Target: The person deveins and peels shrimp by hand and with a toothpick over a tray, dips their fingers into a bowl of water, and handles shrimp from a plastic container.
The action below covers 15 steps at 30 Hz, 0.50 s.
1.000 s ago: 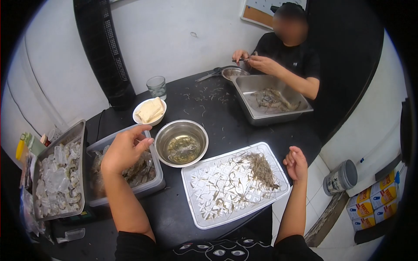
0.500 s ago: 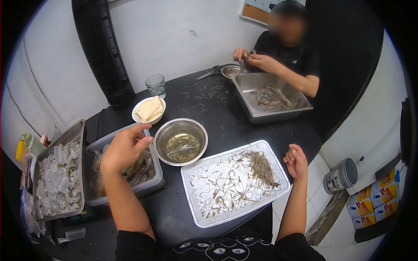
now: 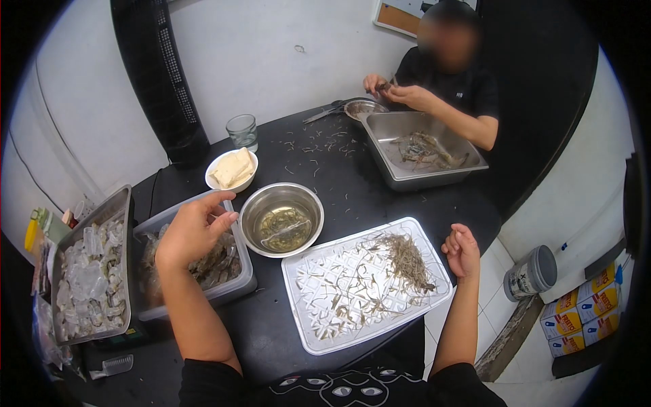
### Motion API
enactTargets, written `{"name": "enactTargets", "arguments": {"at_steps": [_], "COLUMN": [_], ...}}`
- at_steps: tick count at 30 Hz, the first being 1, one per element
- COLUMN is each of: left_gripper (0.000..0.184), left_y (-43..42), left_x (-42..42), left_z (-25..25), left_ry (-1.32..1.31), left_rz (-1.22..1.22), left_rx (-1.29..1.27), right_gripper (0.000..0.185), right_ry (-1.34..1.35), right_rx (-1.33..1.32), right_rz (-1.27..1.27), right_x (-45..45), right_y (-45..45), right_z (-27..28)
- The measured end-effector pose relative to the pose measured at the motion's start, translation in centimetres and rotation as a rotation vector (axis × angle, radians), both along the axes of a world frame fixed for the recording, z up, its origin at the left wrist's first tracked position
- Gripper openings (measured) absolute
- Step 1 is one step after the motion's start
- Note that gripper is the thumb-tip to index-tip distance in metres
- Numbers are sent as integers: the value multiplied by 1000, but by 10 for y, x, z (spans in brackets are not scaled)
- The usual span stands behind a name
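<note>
My L hand, thumb & index a narrow gap apart, hangs over the plastic tub w/ shrimp, nr the table's L end, beside the metal bowl. R hand is loosely curled, can't tell if it holds anything, just off the white tray w/ scraps by the table's near R edge.
</note>
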<state>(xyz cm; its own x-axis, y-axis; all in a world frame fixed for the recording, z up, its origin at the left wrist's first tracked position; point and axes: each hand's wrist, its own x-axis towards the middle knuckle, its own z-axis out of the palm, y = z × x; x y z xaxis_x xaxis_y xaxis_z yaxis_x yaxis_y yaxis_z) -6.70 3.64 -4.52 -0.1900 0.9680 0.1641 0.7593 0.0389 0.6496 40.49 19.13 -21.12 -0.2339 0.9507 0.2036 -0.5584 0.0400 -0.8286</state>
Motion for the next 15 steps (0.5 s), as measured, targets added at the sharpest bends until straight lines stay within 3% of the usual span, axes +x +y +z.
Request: {"name": "enactTargets", "arguments": {"at_steps": [15], "left_gripper": [37], "left_y": [0], "left_x": [0], "left_z": [0], "left_ry": [5], "left_rz": [2], "left_rx": [-8], "right_gripper": [18], "right_ry": [6], "right_rx": [1], "right_rz": [2], "right_x": [0], "right_y": [0], "right_z": [0]}}
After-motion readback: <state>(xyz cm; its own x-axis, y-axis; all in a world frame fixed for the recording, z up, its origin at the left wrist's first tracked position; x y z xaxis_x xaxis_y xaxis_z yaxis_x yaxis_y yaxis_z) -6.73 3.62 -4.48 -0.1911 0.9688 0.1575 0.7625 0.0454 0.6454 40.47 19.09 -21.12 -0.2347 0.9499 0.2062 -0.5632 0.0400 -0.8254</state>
